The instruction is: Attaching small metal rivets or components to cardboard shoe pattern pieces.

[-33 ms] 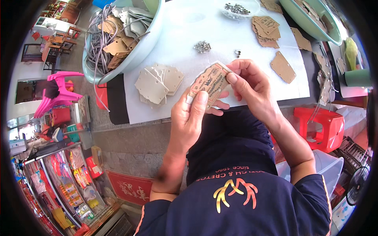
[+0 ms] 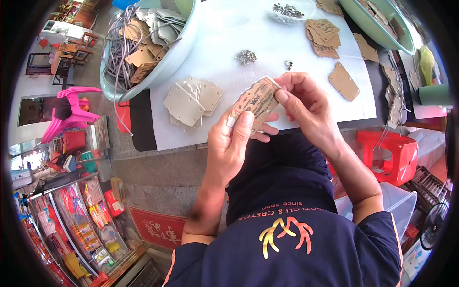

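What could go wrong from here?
Judging by this view:
- The printed brown piece, held at its ends by the left hand and right hand, might slip if either grip loosens.
- Small loose metal pieces lie just beyond the right hand; a bump could scatter them.
- Grey cords spill over the basin's rim and might snag.

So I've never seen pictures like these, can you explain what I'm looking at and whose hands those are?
There's no machine: a person wears two fisheye cameras on their head, and this is the left one looking down, so straight edges bend. The left hand and right hand are the wearer's own, together holding a printed tan piece. On the white sheet lie pale pieces, a heap of small metal bits and a brown stack. The light-blue basin holds grey cord and flat pieces.
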`<state>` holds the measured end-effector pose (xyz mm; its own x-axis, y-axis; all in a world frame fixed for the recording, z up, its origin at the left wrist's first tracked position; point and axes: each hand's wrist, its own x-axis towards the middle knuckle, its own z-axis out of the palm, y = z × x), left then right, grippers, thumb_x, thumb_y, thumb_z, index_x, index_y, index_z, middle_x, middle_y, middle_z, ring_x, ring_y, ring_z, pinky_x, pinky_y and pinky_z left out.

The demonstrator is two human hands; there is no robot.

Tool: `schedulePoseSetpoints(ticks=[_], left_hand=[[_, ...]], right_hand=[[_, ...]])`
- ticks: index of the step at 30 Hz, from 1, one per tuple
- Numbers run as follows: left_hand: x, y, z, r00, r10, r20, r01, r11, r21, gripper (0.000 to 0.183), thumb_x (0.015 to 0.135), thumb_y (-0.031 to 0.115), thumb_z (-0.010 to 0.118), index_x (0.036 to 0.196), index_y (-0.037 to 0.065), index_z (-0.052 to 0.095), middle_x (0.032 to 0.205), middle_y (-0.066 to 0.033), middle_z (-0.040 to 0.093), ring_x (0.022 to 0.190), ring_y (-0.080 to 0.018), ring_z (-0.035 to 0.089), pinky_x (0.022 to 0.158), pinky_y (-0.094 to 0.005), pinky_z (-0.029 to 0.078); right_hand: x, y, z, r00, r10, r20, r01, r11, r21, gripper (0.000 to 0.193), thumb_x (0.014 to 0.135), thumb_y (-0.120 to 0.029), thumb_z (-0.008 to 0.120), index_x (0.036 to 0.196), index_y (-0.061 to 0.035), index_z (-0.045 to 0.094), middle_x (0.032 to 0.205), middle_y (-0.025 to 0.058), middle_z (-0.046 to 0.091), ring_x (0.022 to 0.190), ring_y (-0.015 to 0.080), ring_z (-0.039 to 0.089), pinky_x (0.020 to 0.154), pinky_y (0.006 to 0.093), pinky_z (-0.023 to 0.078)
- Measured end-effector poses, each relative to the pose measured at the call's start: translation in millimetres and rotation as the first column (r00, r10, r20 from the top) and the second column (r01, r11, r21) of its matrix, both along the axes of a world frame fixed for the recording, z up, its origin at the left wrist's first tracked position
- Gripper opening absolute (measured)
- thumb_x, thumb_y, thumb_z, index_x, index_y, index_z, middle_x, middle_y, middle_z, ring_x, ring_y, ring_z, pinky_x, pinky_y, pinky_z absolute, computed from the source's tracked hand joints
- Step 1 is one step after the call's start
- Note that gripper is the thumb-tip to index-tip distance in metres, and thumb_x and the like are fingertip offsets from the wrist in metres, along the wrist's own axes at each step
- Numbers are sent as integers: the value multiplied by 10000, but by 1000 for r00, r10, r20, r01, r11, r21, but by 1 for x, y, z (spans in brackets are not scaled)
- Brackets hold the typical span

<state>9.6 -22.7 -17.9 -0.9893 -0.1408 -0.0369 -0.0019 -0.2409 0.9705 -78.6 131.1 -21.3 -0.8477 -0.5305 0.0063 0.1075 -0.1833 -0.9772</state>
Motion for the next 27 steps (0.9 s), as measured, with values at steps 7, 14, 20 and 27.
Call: schedulePoseSetpoints(ticks=[7, 14, 20, 27], left_hand=[[4, -4, 6, 993, -115, 30, 117, 989, -92, 377, 1031, 224, 399, 1248, -74, 479, 1014, -180, 677, 797, -200, 690, 647, -270, 554], [6, 0, 11, 1000, -22, 17, 22, 1000, -9, 428, 1048, 265, 326, 1250, -80, 480, 1026, -174, 665, 816, -203, 688, 641, -280, 567], [5, 2, 10, 998, 3, -57, -7, 998, -56, 442, 1052, 254, 294, 1203, -98, 515, 1024, -171, 662, 846, -205, 686, 652, -270, 567], [6, 4, 14, 991, -15, -132, -1, 993, -118, 405, 1049, 228, 317, 1131, -90, 555, 915, -147, 684, 775, -160, 670, 648, -255, 541]], right_hand=[[-4, 9, 5, 992, 97, -75, -94, 994, 46, 272, 949, -146, 610, 1176, -2, 568, 889, -25, 599, 786, 22, 521, 691, 191, 441], [-3, 10, -3, 994, 49, 101, -49, 999, -8, 259, 953, -199, 610, 1124, -7, 581, 902, 16, 636, 644, 37, 508, 564, 184, 423], [-2, 11, -1, 986, 60, 154, -50, 996, -68, 245, 952, -197, 609, 1105, -6, 581, 897, 26, 635, 634, 47, 520, 574, 195, 448], [-7, 15, -11, 906, 232, 354, -113, 938, -326, 192, 955, -155, 591, 1084, -13, 588, 898, 47, 640, 632, 65, 537, 574, 207, 451]])
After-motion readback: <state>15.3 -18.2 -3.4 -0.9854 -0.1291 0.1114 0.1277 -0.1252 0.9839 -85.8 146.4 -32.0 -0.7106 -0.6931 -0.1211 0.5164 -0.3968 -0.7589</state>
